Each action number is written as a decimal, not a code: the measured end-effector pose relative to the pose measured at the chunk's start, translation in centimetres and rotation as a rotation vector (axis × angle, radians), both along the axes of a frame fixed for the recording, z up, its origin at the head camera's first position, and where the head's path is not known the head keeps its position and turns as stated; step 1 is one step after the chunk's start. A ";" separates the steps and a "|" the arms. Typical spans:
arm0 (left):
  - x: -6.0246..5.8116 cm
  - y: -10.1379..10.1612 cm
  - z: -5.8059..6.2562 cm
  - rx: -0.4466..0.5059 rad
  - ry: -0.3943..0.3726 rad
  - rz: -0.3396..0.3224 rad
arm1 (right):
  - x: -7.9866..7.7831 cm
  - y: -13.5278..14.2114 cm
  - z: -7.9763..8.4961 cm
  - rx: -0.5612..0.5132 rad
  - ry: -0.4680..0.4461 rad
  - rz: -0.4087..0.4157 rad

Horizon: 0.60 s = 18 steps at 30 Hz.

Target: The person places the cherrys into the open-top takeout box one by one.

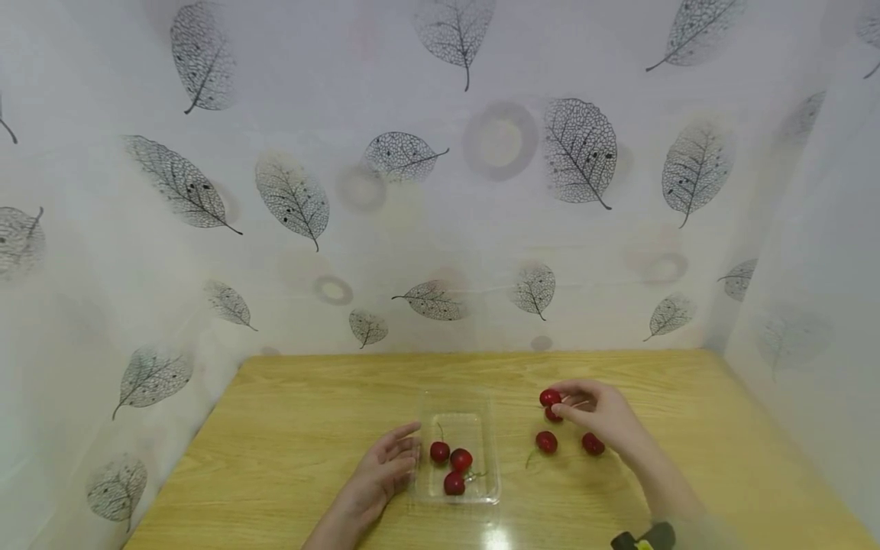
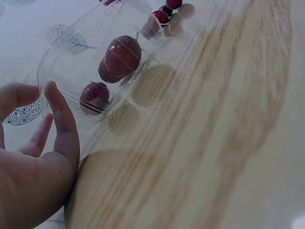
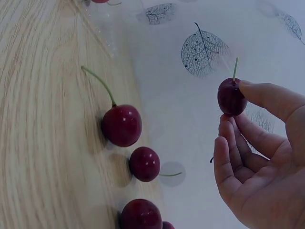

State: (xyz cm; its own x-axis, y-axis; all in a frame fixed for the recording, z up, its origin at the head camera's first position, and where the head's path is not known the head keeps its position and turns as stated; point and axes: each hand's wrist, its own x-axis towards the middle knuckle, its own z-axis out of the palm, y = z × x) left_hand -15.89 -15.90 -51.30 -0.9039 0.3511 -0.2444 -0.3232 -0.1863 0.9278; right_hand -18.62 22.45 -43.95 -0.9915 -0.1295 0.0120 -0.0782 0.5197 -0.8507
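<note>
My right hand (image 1: 605, 416) pinches a dark red cherry (image 3: 231, 98) between thumb and fingers, its short green stem pointing up in the right wrist view. Below and beside that hand, loose cherries lie on the table, among them one with a long curved stem (image 3: 121, 125) and a smaller one (image 3: 144, 163). A clear plastic box (image 1: 496, 489) stands to the left, holding three cherries, one of them at its front (image 1: 454, 483). Along the box's left wall is my left hand (image 1: 381, 470), fingers loosely spread, fingertips right at the wall (image 2: 43, 102) and nothing in its grasp.
The wooden table (image 1: 309, 412) meets a pale leaf-printed backdrop (image 1: 440, 229) at the back and both sides. Another loose cherry (image 1: 593, 444) lies close under the right wrist. A dark band (image 1: 646, 537) sits on the right forearm.
</note>
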 end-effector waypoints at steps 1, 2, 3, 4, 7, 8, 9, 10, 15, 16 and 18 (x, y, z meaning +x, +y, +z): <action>0.0 0.0 0.0 -0.001 0.000 0.000 | 0.0 -0.2 0.1 -0.004 0.001 0.005; 0.0 0.0 0.0 -0.002 -0.001 0.001 | 0.0 -0.3 0.1 -0.008 0.004 0.008; 0.0 0.0 0.0 -0.003 -0.002 0.002 | 0.0 -0.5 0.2 -0.012 0.008 0.012; 0.0 0.0 0.0 -0.005 -0.002 0.003 | 0.0 -0.6 0.3 -0.018 0.010 0.018; 0.0 0.1 0.0 -0.005 -0.004 0.004 | -0.1 -1.0 0.6 -0.025 0.025 0.043; 0.0 0.1 0.0 -0.005 -0.004 0.003 | -0.1 -1.2 0.7 -0.028 0.027 0.050; 0.0 0.1 0.0 -0.006 -0.004 0.003 | -0.1 -1.3 0.8 -0.030 0.030 0.060; 0.0 0.1 0.0 -0.005 -0.005 0.003 | -0.1 -1.4 0.9 -0.029 0.034 0.069; 0.0 0.1 0.0 -0.003 -0.005 0.004 | 0.1 -2.3 1.3 -0.041 0.046 0.095; 0.0 0.1 0.0 -0.003 -0.005 0.004 | 0.1 -2.4 1.3 -0.044 0.048 0.097; 0.0 0.1 0.0 -0.004 -0.002 0.004 | 0.2 -2.8 1.4 -0.055 0.048 0.098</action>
State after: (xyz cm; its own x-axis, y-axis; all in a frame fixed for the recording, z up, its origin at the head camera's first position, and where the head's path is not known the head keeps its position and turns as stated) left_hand -15.92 -15.79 -51.33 -0.9047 0.3467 -0.2475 -0.3242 -0.1836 0.9280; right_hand -18.40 19.64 -42.52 -0.9722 -0.2238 0.0688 -0.1677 0.4602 -0.8718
